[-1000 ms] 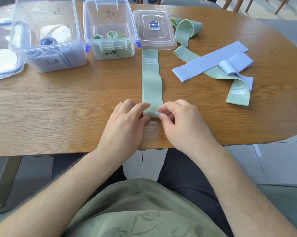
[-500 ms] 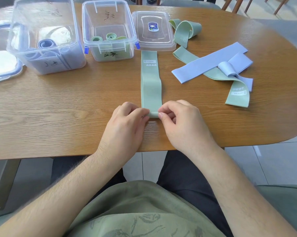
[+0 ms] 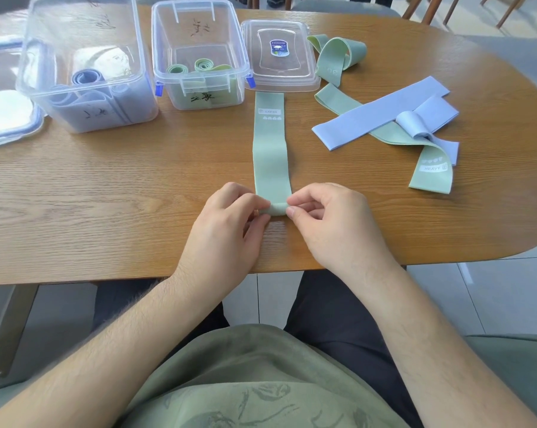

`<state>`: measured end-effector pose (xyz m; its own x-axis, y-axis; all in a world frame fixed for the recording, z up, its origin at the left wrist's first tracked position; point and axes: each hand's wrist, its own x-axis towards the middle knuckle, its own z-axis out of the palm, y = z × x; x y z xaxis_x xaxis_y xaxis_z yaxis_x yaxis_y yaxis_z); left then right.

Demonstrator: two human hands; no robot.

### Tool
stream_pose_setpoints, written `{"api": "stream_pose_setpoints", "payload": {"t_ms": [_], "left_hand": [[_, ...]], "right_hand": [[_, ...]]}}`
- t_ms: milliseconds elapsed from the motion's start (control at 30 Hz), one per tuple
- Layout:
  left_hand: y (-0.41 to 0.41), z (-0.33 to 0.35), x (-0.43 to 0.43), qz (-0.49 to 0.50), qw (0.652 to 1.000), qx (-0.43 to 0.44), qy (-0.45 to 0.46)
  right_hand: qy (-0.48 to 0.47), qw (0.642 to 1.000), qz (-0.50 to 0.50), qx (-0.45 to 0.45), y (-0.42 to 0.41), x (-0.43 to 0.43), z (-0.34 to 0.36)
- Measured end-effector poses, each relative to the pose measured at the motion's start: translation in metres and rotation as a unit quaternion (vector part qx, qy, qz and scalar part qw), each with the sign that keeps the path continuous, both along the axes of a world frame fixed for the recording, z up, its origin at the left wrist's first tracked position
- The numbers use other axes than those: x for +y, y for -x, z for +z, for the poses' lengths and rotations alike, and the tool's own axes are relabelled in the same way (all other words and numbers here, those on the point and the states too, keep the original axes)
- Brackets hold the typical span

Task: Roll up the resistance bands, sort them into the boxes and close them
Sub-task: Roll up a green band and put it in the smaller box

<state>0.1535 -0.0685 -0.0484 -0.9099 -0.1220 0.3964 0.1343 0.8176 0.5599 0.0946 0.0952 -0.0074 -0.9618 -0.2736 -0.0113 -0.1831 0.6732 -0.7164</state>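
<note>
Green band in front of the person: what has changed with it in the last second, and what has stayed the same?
The near end of the green band has been curled into a small roll. The left hand and right hand now pinch its two ends; earlier the left fingers lay across the flat end. The boxes, lid and loose bands stayed put.

The blue-rimmed lid [image 3: 11, 132] runs off the left edge.

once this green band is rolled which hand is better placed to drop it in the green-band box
Left, likely: the green-band box sits forward-left of the roll, nearer the left hand.
</note>
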Motion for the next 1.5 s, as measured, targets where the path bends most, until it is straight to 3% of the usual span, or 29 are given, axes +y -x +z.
{"api": "stream_pose_setpoints", "payload": {"t_ms": [233, 667, 900, 1200, 1500], "left_hand": [[0.002, 0.000, 0.000, 0.012, 0.999, -0.023, 0.039], [0.004, 0.002, -0.002, -0.005, 0.999, -0.034, 0.021], [0.011, 0.004, -0.006, -0.014, 0.999, -0.023, 0.035], [0.015, 0.003, -0.005, -0.014, 0.999, -0.010, 0.044], [0.014, 0.003, -0.006, -0.027, 0.998, 0.008, 0.048]], "right_hand": [[-0.029, 0.999, 0.039, 0.015, 0.008, -0.003, -0.001], [-0.034, 0.995, 0.085, 0.030, 0.006, 0.005, -0.005], [-0.043, 0.996, 0.080, 0.000, 0.015, 0.003, -0.003], [-0.030, 0.997, 0.061, 0.028, 0.015, 0.002, -0.004], [-0.028, 0.994, 0.104, 0.025, 0.017, 0.011, -0.005]]}}
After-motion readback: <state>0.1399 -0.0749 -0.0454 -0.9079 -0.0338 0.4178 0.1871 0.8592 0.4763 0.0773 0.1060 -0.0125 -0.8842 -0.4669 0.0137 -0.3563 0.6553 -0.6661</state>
